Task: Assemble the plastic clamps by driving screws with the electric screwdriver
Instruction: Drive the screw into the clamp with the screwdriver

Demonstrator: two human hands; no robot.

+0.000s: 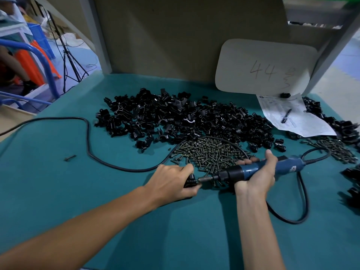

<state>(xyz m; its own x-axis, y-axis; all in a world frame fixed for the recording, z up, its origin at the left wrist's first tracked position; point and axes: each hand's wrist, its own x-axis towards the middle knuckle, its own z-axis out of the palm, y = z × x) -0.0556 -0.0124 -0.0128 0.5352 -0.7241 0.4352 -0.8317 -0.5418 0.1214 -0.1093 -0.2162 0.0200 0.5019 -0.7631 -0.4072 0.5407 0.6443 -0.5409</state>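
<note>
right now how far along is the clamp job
Done: a smaller heap at the right edge may be finished clamps; cannot tell. In hand: the left hand holds one clamp while the right hand grips the screwdriver, bit at it. Left: a big parts pile and screws remain, so most is still ahead.

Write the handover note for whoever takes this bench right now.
Left hand grips one black clamp.
Right hand holds the electric screwdriver, its bit against that clamp.
Screw pile lies just beyond the hands; loose clamp parts are heaped behind it.
Done: count of finished clamps cannot be told.
Left: finish this screw, then work through the heap.
</note>
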